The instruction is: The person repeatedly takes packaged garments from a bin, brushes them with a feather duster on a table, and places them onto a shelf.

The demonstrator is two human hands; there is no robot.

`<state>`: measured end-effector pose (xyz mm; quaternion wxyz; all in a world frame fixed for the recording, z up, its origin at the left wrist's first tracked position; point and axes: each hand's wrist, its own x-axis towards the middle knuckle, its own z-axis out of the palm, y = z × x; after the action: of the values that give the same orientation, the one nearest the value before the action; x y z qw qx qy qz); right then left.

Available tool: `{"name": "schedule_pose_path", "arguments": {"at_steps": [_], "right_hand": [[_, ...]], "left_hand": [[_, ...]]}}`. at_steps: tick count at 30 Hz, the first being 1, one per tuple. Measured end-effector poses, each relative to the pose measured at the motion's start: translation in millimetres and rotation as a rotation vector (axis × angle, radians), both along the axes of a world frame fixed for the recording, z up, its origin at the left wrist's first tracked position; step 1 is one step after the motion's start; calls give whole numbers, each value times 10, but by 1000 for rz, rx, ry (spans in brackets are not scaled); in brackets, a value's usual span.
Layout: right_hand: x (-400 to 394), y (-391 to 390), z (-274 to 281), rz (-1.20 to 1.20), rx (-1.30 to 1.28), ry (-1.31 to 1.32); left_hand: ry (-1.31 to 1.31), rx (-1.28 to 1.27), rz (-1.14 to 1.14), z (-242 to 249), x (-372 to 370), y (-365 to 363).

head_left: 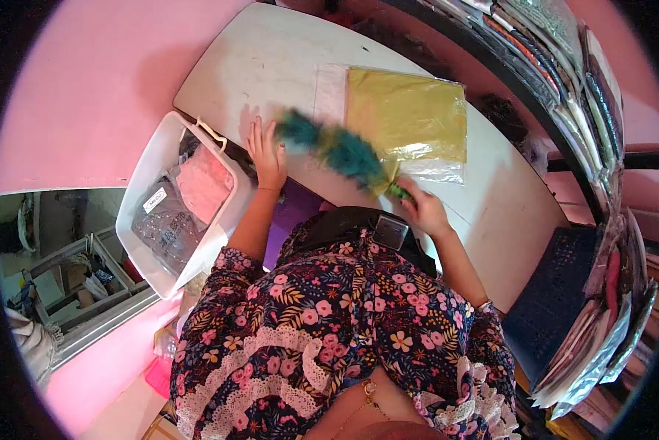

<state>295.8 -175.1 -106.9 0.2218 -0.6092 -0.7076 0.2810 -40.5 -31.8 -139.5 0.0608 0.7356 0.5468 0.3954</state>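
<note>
My right hand [426, 213] is wrapped round the green handle of a fluffy duster [348, 154]. Its teal and yellow head reaches left over the white table [227, 81], slightly blurred. My left hand [268, 155] lies with fingers stretched at the table's near left edge, close to the duster's tip and holding nothing. Just beyond the duster, a folded mustard-yellow cloth in a clear plastic bag [406, 110] rests flat on the table.
Left of the table stands a white plastic bin [142, 242] with bagged clothing inside. Packed garments in clear sleeves [564, 95] crowd a rack along the right. A dark blue perforated box or panel [553, 286] is at lower right. A mirror [65, 257] sits at far left.
</note>
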Motion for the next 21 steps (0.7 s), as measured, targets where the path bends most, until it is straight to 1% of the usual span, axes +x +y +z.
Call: {"name": "schedule_pose_path", "arguments": {"at_steps": [1, 2, 3, 5, 6, 7, 9, 10, 11, 13, 14, 15, 17, 18, 19, 21], "right_hand": [[-4, 29, 40, -143, 59, 91], [6, 75, 102, -282, -119, 112], [17, 82, 36, -283, -120, 112], [44, 63, -165, -326, 69, 65], [22, 6, -186, -266, 9, -4], [23, -59, -198, -266, 10, -3], [51, -154, -201, 172, -82, -35], [59, -157, -194, 241, -87, 33], [70, -153, -177, 241, -85, 33], [84, -109, -111, 98, -59, 29], [84, -56, -170, -62, -60, 71], [50, 0, -181, -62, -58, 71], [-37, 80, -186, -389, 40, 139], [-57, 88, -213, -334, -25, 95], [-52, 59, -215, -336, -23, 96], [-58, -8, -181, 100, -146, -21]], "left_hand": [[-15, 21, 7, 32, 9, 25], [-31, 42, 14, 55, 17, 44], [-46, 62, 20, 62, 22, 50], [-48, 63, 16, 33, 44, 36], [-44, 62, 1, 7, 56, 27], [-41, 60, -14, -17, 63, 21], [-44, 60, -36, -38, 68, 1], [-47, 58, -58, -39, 73, -9], [-47, 59, -59, -37, 80, -16], [-48, 77, -48, -22, 102, -26], [-75, 68, -61, -13, 117, -23], [-75, 70, -61, -9, 136, -23], [-61, 49, -80, 7, 168, -20], [-61, 51, -82, -5, 175, -14], [-55, 43, -92, -16, 183, -13], [-49, 37, -103, -3, 209, -8]]}}
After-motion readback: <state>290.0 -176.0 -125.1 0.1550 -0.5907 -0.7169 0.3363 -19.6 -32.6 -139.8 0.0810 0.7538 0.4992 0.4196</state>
